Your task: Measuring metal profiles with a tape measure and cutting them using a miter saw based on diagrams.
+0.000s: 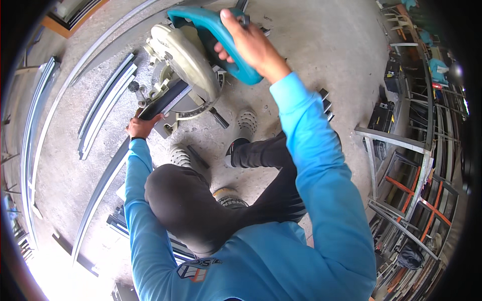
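Right hand [249, 42] clenched on teal saw handle [221, 35]; left hand [142, 125] presses dark profile [163, 103] beside mitre saw base [193, 108], grip probably closed. Keep fingers off blade line.

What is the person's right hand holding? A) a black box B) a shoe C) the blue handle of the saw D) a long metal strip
C: the right hand is wrapped round the blue handle of the saw, while the left hand rests on the dark bar under it.
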Action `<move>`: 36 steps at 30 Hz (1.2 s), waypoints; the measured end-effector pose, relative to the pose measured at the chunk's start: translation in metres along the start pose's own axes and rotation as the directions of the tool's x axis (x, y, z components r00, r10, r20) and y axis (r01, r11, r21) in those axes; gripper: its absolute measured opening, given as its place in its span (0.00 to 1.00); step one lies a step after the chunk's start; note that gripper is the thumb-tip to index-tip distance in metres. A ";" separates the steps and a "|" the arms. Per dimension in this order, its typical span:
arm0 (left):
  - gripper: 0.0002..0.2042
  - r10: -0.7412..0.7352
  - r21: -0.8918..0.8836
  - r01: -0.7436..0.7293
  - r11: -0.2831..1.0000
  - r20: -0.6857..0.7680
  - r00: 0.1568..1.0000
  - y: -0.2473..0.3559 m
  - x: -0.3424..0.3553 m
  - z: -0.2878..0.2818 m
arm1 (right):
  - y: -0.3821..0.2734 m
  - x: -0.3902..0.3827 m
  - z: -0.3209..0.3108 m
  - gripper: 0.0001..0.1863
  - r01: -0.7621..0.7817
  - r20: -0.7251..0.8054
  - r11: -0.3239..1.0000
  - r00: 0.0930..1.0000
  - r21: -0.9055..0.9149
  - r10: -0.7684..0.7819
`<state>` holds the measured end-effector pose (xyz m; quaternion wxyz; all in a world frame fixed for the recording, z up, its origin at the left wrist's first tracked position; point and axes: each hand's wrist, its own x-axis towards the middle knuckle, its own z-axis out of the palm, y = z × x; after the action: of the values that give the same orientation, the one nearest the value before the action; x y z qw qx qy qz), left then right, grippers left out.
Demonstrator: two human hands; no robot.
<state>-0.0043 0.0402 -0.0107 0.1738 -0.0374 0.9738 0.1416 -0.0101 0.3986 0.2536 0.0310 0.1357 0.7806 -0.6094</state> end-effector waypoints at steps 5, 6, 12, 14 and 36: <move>0.49 -0.011 -0.031 0.013 0.999 0.035 0.999 0.005 -0.001 -0.008 | 0.067 0.068 -0.035 0.27 0.182 -0.415 0.918 0.910 0.352 -0.021; 0.49 -0.002 -0.046 0.004 0.999 0.038 0.999 0.006 -0.001 -0.008 | 0.104 0.076 -0.033 0.26 0.014 -0.401 0.956 0.910 0.294 0.110; 0.50 0.003 -0.076 -0.001 0.997 0.026 1.000 0.002 0.003 -0.003 | 0.265 0.094 0.050 0.28 -0.456 -0.018 0.577 0.774 0.678 0.633; 0.54 0.007 -0.122 -0.005 0.993 0.016 1.000 -0.001 0.006 0.000 | 0.267 0.101 0.048 0.27 -0.415 -0.128 0.609 0.748 0.676 0.652; 0.45 0.112 0.096 -0.106 0.990 -0.055 0.992 -0.064 -0.011 0.029 | 0.442 -0.318 -0.159 0.34 -0.670 -0.932 0.741 0.245 0.038 0.269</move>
<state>0.0237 -0.0124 -0.0495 0.1379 0.0197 0.9848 0.1042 0.4247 0.5936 -0.0540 -0.1797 0.6619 0.6877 -0.2378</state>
